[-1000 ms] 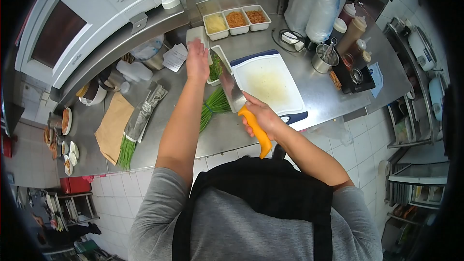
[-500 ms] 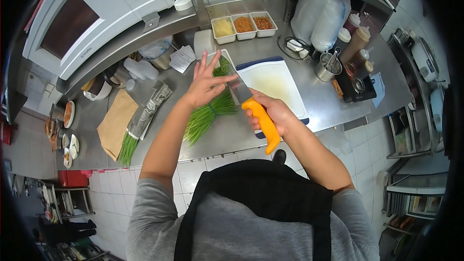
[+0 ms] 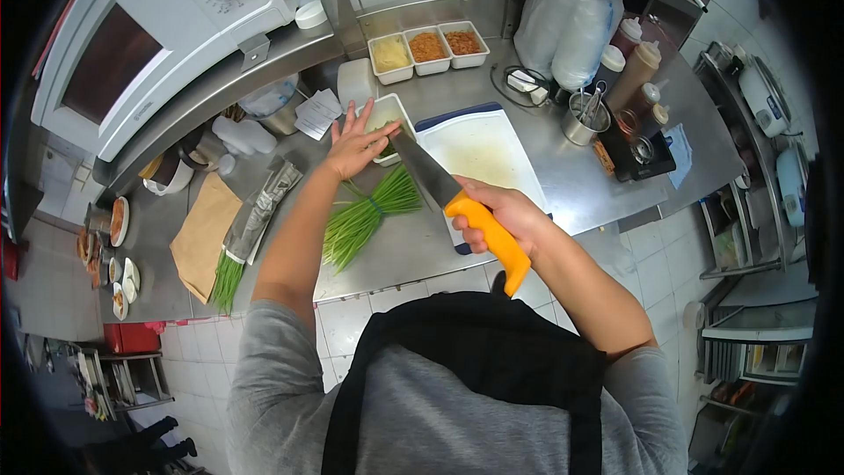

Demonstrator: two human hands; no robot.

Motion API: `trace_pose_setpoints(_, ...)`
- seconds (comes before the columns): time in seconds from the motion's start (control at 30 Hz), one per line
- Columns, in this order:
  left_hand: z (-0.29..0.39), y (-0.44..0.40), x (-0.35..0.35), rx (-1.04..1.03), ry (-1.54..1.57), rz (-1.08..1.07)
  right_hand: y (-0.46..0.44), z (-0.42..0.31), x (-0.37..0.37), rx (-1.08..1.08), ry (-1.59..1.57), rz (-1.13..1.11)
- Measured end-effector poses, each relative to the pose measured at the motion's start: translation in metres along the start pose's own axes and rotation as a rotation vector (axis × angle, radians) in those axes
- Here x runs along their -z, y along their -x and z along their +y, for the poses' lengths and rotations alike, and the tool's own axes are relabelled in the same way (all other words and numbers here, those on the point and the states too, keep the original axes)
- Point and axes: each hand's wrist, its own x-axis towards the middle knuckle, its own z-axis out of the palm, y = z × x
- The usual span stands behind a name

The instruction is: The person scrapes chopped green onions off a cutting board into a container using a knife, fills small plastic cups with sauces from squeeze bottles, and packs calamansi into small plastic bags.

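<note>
My right hand (image 3: pixel 501 215) is wrapped round the yellow handle of a knife (image 3: pixel 426 171). Its blade points up and left, with the tip close to the fingers of my left hand (image 3: pixel 359 148). Those fingers are spread over a white rectangular container (image 3: pixel 393 107) that has chopped greens inside; whether they touch the blade is hard to see. Below my left hand, a tied bunch of chives (image 3: pixel 374 215) lies on the steel counter. Right of the blade is a white cutting board (image 3: pixel 488 154) with dark blue ends and some wet marks.
White containers of toppings (image 3: pixel 428 48) line the back wall. To the left are brown paper (image 3: pixel 205 233) and wrapped chives (image 3: pixel 259 211). Squeeze bottles (image 3: pixel 639 75) and a metal pot of utensils (image 3: pixel 584 123) stand at right. A microwave (image 3: pixel 167 44) sits on the upper left shelf.
The blade has swung left from beside the board, its tip now over the white container. My left hand has shifted left and its fingers have come off the middle of the blade.
</note>
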Motion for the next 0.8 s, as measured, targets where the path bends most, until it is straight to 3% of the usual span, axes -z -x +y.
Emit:
trace_pose_setpoints(0.17,-0.004,-0.011,0.001,0.055,-0.159,-0.007,0.061,-0.003,0.008,0.015,0.005,0.008)
trace_pose_setpoints(0.23,-0.017,-0.026,0.006,-0.071,-0.085,0.103,0.091,-0.007,0.015,0.059,0.006,0.035)
trace_pose_setpoints(0.37,0.014,-0.039,0.032,-0.068,-0.058,0.094,0.131,-0.006,0.030,0.207,0.107,0.241)
trace_pose_setpoints(0.43,0.024,-0.041,0.034,-0.078,-0.211,0.031,0.142,-0.004,0.039,0.257,0.171,0.344)
trace_pose_setpoints(0.6,0.037,-0.045,0.035,-0.011,-0.330,-0.178,0.149,0.007,0.059,0.165,0.340,0.507)
trace_pose_setpoints(0.8,0.028,-0.042,0.028,-0.237,-0.531,-0.019,0.147,0.011,0.077,0.119,0.377,0.482)
